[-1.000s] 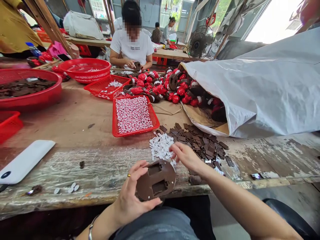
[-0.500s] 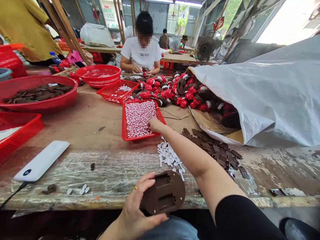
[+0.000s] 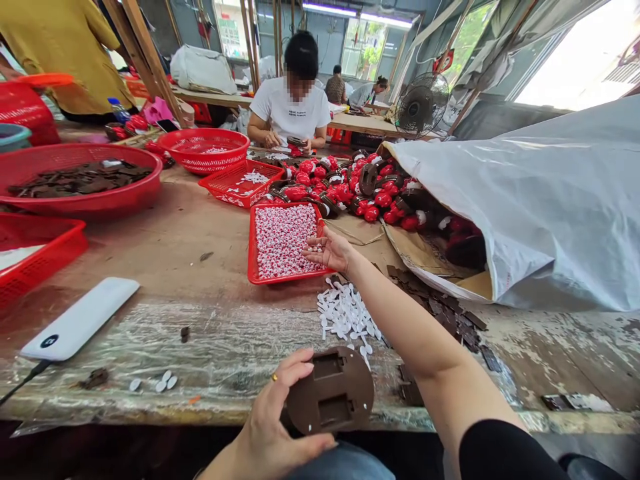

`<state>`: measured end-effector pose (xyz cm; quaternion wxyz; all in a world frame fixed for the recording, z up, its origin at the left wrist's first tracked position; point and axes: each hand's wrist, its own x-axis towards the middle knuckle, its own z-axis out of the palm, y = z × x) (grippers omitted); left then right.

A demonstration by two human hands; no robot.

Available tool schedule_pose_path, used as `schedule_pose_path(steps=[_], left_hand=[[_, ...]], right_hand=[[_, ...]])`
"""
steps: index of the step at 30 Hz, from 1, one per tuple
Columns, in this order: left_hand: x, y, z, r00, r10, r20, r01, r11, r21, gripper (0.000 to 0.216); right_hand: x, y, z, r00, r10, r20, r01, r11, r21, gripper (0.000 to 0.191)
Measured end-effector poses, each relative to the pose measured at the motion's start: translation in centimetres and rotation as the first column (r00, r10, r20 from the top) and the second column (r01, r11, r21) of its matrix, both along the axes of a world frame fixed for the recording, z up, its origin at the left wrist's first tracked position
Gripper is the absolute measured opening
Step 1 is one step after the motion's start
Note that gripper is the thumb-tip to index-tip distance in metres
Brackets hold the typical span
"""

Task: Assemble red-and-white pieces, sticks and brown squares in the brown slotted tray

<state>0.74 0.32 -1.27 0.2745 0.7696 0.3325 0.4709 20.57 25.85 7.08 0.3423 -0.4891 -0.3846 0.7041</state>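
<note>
Scuffed wooden workbench, left hand gripping brown plastic shell, right hand open

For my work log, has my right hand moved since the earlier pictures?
Yes. The right hand has moved forward, away from the white plastic pieces, and now sits palm up at the right edge of the red plastic tray.
</note>
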Motion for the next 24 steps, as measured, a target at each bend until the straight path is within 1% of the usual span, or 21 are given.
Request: schedule_pose_path(steps=[1,3,5,7,8,9,10,11,12,13,14,15,16,17,18,19,21,24], left_hand=[[0.0,0.0,0.0,1.0,0.006,-0.003,-0.006,1.0,0.002,0.066],[0.0,-0.1,0.1,1.0,0.017,-0.01,-0.017,1.0,-0.006,0.065],[0.0,-0.1,0.1,1.0,0.02,-0.012,-0.02,1.0,-0.023,0.065],[-0.2,-0.2,0.0,1.0,0.027,-0.009,-0.027,0.998,-0.054,0.069],[-0.3,-0.3,0.0,0.999,0.035,-0.009,-0.036,0.996,-0.076,0.072],[-0.3,-0.3,-0.1,0.999,0.047,-0.014,-0.048,0.993,-0.104,0.076],[-0.4,-0.4,-0.2,0.998,0.059,-0.019,-0.061,0.989,-0.138,0.082],[-0.4,-0.4,-0.3,0.997,0.07,-0.022,-0.073,0.982,-0.173,0.087],[-0.5,-0.5,-0.4,0.997,0.081,-0.021,-0.083,0.976,-0.202,0.092],[-0.4,-0.5,-0.5,0.996,0.089,-0.014,-0.09,0.971,-0.222,0.096],[-0.4,-0.6,-0.5,0.995,0.095,-0.004,-0.093,0.968,-0.233,0.098],[-0.3,-0.6,-0.5,0.995,0.103,0.006,-0.099,0.967,-0.235,0.1],[-0.2,-0.6,-0.5,0.994,0.111,0.01,-0.105,0.968,-0.228,0.102],[-0.1,-0.6,-0.4,0.993,0.116,0.008,-0.111,0.97,-0.218,0.103],[0.1,-0.6,-0.3,0.993,0.114,0.002,-0.111,0.972,-0.205,0.104],[0.2,-0.6,-0.2,0.994,0.109,-0.007,-0.108,0.976,-0.189,0.106],[0.3,-0.6,0.0,0.996,0.09,-0.026,-0.093,0.985,-0.146,0.108],[0.4,-0.7,0.1,0.996,0.069,-0.053,-0.074,0.993,-0.095,0.109]], right_hand=[[0.0,-0.1,0.0,0.999,-0.01,-0.035,0.009,1.0,-0.018,0.05],[-0.1,-0.4,-0.1,0.996,-0.031,-0.078,0.028,0.999,-0.035,0.034],[-0.2,-1.3,0.0,0.996,-0.041,-0.073,0.04,0.999,-0.013,0.019],[-0.2,-3.2,0.4,0.997,-0.04,-0.066,0.04,0.999,0.011,0.018],[-0.1,-4.7,0.6,0.999,-0.007,-0.052,0.009,0.999,0.051,0.017],[0.0,-6.4,0.9,0.998,0.057,-0.019,-0.054,0.991,0.126,0.016],[0.1,-8.4,1.1,0.989,0.143,0.047,-0.15,0.959,0.238,0.014],[0.3,-10.5,1.4,0.958,0.243,0.153,-0.283,0.884,0.372,0.013],[0.5,-12.6,1.6,0.902,0.319,0.29,-0.427,0.754,0.499,0.014],[0.8,-14.6,1.8,0.826,0.356,0.437,-0.561,0.588,0.583,0.016],[1.0,-16.2,1.9,0.746,0.351,0.567,-0.666,0.422,0.615,0.018],[1.2,-17.6,1.9,0.669,0.316,0.673,-0.744,0.28,0.607,0.02],[1.3,-18.5,1.9,0.6,0.273,0.752,-0.8,0.18,0.573,0.021],[1.5,-19.2,2.0,0.547,0.231,0.805,-0.837,0.126,0.533,0.022],[1.6,-19.5,2.0,0.508,0.196,0.839,-0.861,0.11,0.496,0.022],[1.7,-19.6,2.1,0.481,0.175,0.859,-0.877,0.118,0.467,0.023],[2.0,-19.4,2.6,0.45,0.178,0.875,-0.89,0.163,0.425,0.025],[2.5,-18.9,3.6,0.433,0.251,0.866,-0.895,0.234,0.38,0.033]])
